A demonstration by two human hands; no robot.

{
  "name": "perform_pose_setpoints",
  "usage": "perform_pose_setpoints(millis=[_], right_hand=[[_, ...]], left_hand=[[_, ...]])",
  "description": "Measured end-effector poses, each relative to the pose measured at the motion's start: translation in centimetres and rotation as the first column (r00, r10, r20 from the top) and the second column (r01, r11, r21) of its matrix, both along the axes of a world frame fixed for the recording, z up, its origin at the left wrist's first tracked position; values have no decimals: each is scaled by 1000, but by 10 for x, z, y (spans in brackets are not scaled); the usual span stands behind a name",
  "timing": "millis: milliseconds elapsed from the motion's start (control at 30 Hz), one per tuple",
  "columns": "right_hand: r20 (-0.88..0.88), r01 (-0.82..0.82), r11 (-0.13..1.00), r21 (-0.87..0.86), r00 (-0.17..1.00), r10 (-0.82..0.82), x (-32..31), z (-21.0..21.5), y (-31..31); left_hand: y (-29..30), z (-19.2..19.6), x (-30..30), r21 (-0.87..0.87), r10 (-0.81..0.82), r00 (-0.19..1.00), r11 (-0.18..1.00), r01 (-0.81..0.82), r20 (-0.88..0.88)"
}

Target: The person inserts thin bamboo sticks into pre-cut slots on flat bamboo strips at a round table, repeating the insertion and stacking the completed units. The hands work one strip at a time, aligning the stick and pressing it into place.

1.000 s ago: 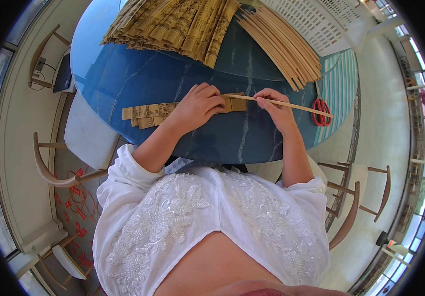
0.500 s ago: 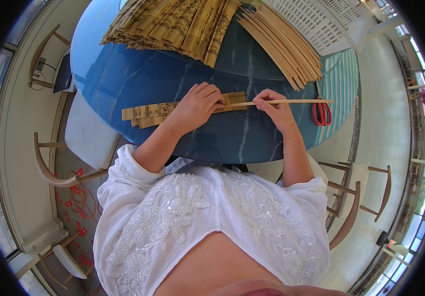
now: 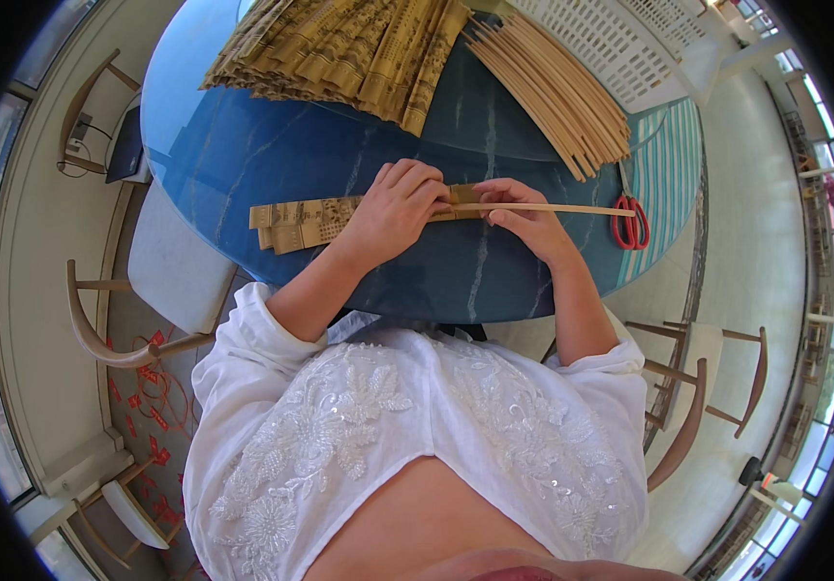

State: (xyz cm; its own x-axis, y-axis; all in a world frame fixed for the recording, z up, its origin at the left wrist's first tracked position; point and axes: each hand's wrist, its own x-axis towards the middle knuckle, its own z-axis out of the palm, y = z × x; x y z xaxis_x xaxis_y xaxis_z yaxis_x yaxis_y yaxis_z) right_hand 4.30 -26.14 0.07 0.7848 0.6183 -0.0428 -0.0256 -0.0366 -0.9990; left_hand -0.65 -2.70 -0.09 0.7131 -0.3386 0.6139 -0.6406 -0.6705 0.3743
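Bamboo strip (image 3: 543,208) lies mid-frame on the blue desk (image 3: 243,155); my right hand (image 3: 524,215) pinches it, while my left hand (image 3: 393,208) presses the folded fan (image 3: 310,221), fingers seemingly curled.

I see no packages, signs or screens around me. The only things bearing print are the tan folded paper strips (image 3: 306,221) lying flat on the blue table (image 3: 243,145) under my left hand (image 3: 393,208), and the larger fanned heap of the same printed tan paper (image 3: 339,48) at the table's far edge; their dark markings are too small to make out.
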Motion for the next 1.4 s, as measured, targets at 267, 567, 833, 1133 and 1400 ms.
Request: perform_pose_setpoints(millis=[267, 567, 833, 1133, 1400], right_hand=[[-124, 401, 675, 620, 899, -420, 24, -18, -33], [49, 302, 905, 299, 942, -331, 13, -20, -15], [-117, 303, 851, 430, 953, -280, 17, -20, -20], [-211, 429, 727, 536, 902, -377, 16, -11, -20], [36, 384, 877, 290, 911, -410, 19, -24, -22]], left_hand=[[10, -5, 2, -33, 116, 993, 993, -116, -16], [9, -5, 2, -44, 123, 992, 991, -123, 3], [14, 2, 2, -141, 335, 940, 935, -324, 61], [20, -4, 1, -149, 390, 919, 914, -378, 60], [21, -3, 1, -129, 384, 919, 920, -371, 95]])
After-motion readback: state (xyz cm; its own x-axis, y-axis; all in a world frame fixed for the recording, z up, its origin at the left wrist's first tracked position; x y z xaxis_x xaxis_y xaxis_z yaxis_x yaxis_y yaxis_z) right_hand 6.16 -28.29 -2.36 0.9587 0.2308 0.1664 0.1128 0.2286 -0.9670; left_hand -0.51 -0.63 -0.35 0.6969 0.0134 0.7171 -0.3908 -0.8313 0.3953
